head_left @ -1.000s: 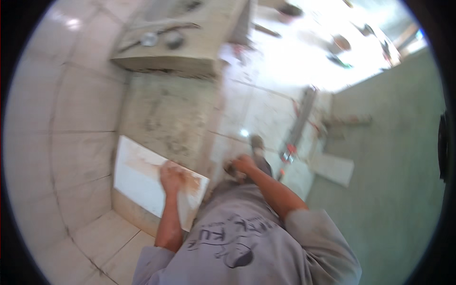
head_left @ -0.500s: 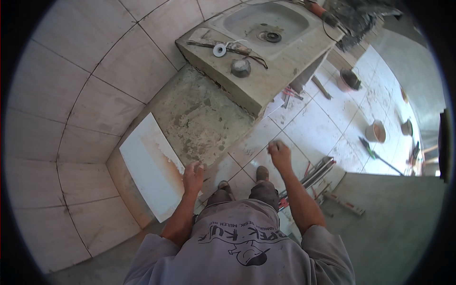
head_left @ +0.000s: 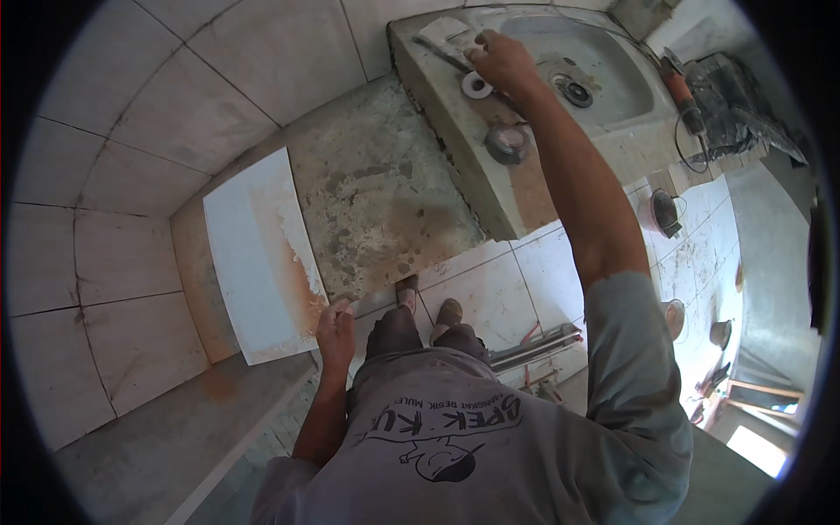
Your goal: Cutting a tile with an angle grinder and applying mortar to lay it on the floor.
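My right hand reaches over the concrete counter beside the sink, fingers bent but apart, with nothing visible in them. Just beneath it lies a long-handled tool with a flat pale head, its handle partly hidden. A white ring-shaped roll sits close to the wrist, and a round grey lump or pot stands nearer the counter's front edge. At the lower left, my left hand hangs loosely, fingers slightly curled and apart, by the corner of a white panel smeared with brown dust. Whether it touches the panel I cannot tell.
The panel leans on a rough cement slab beside the tiled wall. An orange angle grinder with a cord lies right of the sink basin. Buckets and metal bars rest on the tiled floor.
My right hand has gone from above the floor up and forward over the counter tools. My left hand stays near the panel. The view has shifted, and I stand closer to the slab.
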Demonstrator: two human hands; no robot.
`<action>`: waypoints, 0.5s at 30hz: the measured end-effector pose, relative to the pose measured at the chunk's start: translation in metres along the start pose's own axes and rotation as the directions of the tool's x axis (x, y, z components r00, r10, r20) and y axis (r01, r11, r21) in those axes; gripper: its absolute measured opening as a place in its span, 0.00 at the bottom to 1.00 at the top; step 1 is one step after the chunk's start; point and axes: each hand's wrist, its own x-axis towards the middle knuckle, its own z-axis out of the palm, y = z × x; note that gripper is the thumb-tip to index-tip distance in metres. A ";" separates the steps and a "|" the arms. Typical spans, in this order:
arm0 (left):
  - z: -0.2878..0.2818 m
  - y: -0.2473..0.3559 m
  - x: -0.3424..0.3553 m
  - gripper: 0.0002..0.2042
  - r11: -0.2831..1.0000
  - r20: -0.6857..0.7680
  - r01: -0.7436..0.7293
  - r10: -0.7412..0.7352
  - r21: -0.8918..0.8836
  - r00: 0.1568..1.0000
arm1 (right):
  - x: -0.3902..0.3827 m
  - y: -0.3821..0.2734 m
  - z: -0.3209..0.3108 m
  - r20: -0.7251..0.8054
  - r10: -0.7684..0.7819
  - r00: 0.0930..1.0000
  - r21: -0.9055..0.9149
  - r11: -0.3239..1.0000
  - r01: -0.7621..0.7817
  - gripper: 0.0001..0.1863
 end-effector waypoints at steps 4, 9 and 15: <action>0.002 0.014 0.043 0.18 0.988 0.052 0.126 -0.131 0.091 0.990 | 0.053 0.003 0.051 0.291 0.028 0.956 -0.266 0.963 0.052 0.23; -0.014 0.021 0.108 0.19 0.998 0.041 0.039 -0.036 -0.055 0.998 | 0.090 -0.021 0.045 0.587 0.111 0.802 -0.416 0.891 0.181 0.19; -0.037 0.028 0.163 0.17 0.979 0.030 0.165 -0.163 -0.116 0.986 | 0.125 0.029 0.067 0.488 0.012 0.873 -0.522 0.805 0.281 0.16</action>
